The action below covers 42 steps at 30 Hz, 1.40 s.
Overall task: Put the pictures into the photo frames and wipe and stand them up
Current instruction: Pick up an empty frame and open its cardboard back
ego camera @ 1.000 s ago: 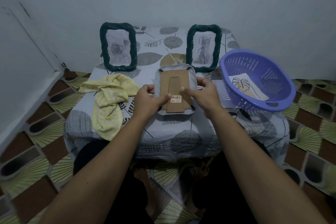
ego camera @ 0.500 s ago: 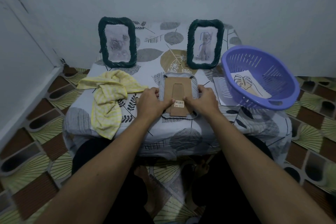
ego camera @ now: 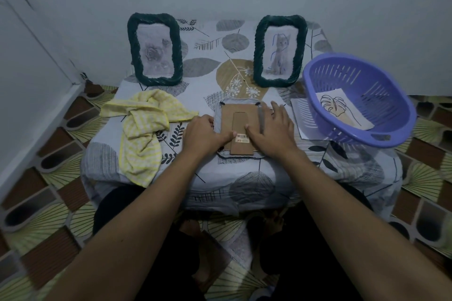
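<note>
A photo frame (ego camera: 236, 117) lies face down on the table, its brown cardboard back and stand facing up. My left hand (ego camera: 203, 134) grips its left edge, thumb on the back beside the barcode label. My right hand (ego camera: 274, 129) lies flat on its right side with straight fingers, thumb on the cardboard. Two dark green woven frames stand at the back: the left one (ego camera: 154, 50) holds a flower picture and the right one (ego camera: 280, 51) a cat picture. A leaf drawing (ego camera: 340, 110) lies in the purple basket (ego camera: 391, 76).
A crumpled yellow cloth (ego camera: 141, 134) lies on the left of the table, hanging over the front edge. A white sheet (ego camera: 299, 115) sticks out from under the basket. The low table (ego camera: 244, 178) has a leaf-print cover; walls stand close behind and to the left.
The frame, held tilted above the table a second ago, now lies flat on it. My right hand's fingers have straightened out over its right side.
</note>
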{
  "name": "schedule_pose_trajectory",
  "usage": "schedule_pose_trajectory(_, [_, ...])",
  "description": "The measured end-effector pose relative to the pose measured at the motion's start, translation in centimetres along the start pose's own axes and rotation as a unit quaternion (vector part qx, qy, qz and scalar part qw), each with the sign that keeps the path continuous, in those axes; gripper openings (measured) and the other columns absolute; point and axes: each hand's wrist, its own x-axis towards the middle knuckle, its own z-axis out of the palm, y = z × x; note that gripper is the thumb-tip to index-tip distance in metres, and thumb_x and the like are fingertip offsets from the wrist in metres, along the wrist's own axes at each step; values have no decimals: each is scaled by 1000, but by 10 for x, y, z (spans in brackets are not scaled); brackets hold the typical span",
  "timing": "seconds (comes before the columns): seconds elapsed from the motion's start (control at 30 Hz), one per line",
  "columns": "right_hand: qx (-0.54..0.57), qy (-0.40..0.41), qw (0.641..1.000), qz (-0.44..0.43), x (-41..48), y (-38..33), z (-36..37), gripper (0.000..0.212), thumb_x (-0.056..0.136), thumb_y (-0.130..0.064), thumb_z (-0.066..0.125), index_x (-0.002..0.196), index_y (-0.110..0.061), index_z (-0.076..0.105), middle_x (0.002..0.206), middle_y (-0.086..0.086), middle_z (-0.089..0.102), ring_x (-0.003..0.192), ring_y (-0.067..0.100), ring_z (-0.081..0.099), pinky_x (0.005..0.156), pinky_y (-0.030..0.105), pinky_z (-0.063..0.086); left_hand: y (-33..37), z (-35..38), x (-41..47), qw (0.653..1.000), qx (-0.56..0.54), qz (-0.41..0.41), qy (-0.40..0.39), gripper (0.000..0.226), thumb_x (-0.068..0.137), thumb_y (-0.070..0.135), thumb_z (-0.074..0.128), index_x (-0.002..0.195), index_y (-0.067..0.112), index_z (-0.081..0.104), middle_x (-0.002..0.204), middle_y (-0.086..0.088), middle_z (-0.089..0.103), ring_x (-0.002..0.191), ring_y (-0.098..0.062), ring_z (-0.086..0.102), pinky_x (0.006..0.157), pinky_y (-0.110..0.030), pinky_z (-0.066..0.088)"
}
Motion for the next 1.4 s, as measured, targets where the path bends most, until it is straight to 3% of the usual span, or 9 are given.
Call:
schedule_pose_trajectory(0.1, [-1, -36, 999, -27, 2, 4, 2, 69, 99, -58, 36, 158, -35, 11, 167, 11, -5, 153, 30, -9, 121, 47, -3, -1, -2, 11, 999, 10, 3, -38, 66, 60, 69, 75, 90, 13, 55, 101, -13, 61, 94, -31, 60, 68, -33, 45])
schedule_pose_trajectory(0.23, [-38, -66, 996, -36, 4, 6, 2, 60, 100, -61, 27, 156, -45, 11, 167, 7, -5, 153, 29, -5, 122, 47, -5, -1, 2, 26, 999, -26, 18, -27, 89, 72, 68, 55, 138, 9, 50, 130, -17, 57, 118, -35, 54, 99, -49, 47])
schedule_pose_trajectory(0.3, [-43, -68, 996, -35, 4, 6, 2, 58, 100, -61, 25, 155, -48, 12, 167, 6, -3, 154, 27, -2, 122, 47, -5, 0, 3, 36, 999, -42, 21, -10, 79, 78, 57, 47, 140, 8, 50, 128, -18, 59, 118, -38, 54, 101, -49, 45])
schedule_pose_trajectory(0.5, [-41, -72, 996, -29, 4, 5, 1, 57, 100, -60, 27, 154, -49, 15, 168, 3, 0, 153, 25, -1, 122, 46, -5, -3, 12, 71, 1000, -10, 29, 4, 50, 86, 44, 38, 119, 18, 65, 116, -12, 69, 109, -38, 61, 96, -49, 49])
schedule_pose_trajectory(0.6, [-40, -72, 996, -26, 5, 4, 1, 57, 99, -60, 28, 154, -48, 17, 168, 3, 1, 153, 25, -1, 122, 46, -5, 0, 15, 79, 999, -30, 9, 23, 40, 89, 46, 51, 118, 27, 70, 120, -1, 71, 114, -30, 62, 103, -46, 46])
schedule_pose_trajectory(0.77, [-42, -70, 996, -25, 6, 5, 2, 57, 99, -60, 29, 154, -49, 18, 168, 3, 2, 153, 25, 0, 122, 47, -4, 5, 21, 90, 993, -81, -49, 70, 10, 85, 41, 71, 88, 32, 72, 98, 6, 74, 100, -20, 67, 99, -42, 49])
schedule_pose_trajectory(0.9, [-41, -67, 997, -26, 6, 5, 2, 57, 98, -60, 29, 153, -49, 19, 168, 2, 2, 153, 24, 0, 121, 47, -4, 13, 22, 95, 989, -62, -95, 94, 23, 82, 45, 71, 66, 31, 63, 91, 9, 73, 96, -20, 66, 97, -42, 49])
schedule_pose_trajectory(1.23, [-32, -69, 997, -25, 6, 5, 2, 57, 98, -61, 31, 153, -50, 19, 168, 2, 2, 153, 24, -1, 121, 47, -5, 13, 25, 89, 991, -27, -69, 110, 25, 88, 53, 61, 81, 29, 64, 99, 5, 72, 105, -25, 62, 94, -39, 36])
schedule_pose_trajectory(1.4, [-30, -68, 997, -23, 6, 4, 2, 56, 97, -60, 32, 151, -50, 21, 167, 1, 3, 153, 23, 0, 121, 47, -5, 4, 21, 64, 996, 53, 19, 68, 48, 94, 54, 49, 130, 23, 58, 132, -6, 58, 126, -31, 44, 104, -44, 30])
